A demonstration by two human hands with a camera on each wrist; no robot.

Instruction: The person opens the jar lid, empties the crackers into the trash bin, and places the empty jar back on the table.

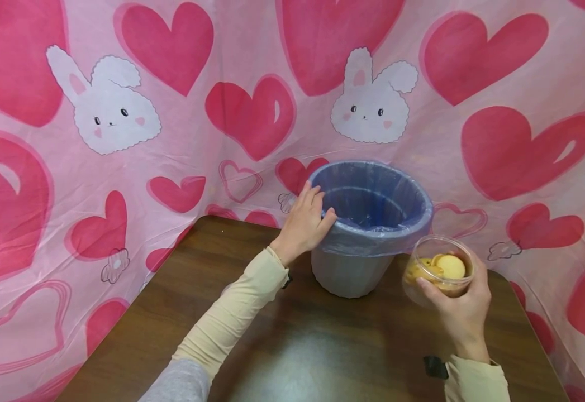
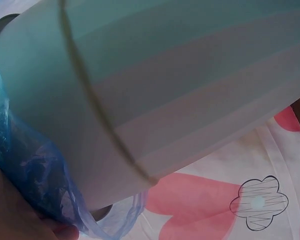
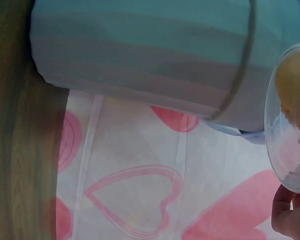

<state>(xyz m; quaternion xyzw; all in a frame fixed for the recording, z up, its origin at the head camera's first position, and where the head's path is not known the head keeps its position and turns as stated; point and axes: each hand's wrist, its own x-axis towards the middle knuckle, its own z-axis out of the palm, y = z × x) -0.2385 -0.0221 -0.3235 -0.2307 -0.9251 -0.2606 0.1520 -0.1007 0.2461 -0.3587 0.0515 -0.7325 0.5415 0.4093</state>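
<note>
Clear plastic tub w/ yellow pcs: holding in R hand, above brown table, just beside blue-lined bin; touching bin near top w/ L hand, nearly straight-fingered.

I counted one tabletop, one bin near its far edge, one bag, one tub, two hands and two printed rabbits.
</note>
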